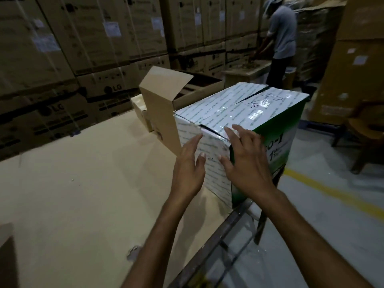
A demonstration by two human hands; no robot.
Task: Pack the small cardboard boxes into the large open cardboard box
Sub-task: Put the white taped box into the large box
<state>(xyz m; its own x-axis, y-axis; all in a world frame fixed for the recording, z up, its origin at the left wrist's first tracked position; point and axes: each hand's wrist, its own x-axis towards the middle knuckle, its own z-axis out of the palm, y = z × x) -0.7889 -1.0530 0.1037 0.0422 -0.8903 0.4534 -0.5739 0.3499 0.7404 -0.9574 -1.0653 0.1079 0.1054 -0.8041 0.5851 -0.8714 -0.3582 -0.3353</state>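
Two bare forearms reach forward over the cardboard-covered work surface (pixel 79 183). The left hand (pixel 188 171) and right hand (pixel 247 163) are both spread wide, fingers extended, holding nothing; they hover at the near corner of the taped white-and-green box (pixel 239 113), the right fingertips touching or almost touching its top edge. This box, wrapped in glossy printed tape, has a split along its top seam. Just behind it and to its left stands the large open cardboard box (pixel 164 107), one flap upright; its contents cannot be made out. A small cardboard box (pixel 138 110) sits beside that, farther left. Packing appears unfinished: at least that small box remains outside. A second person (pixel 280 38) works well behind the taped box.
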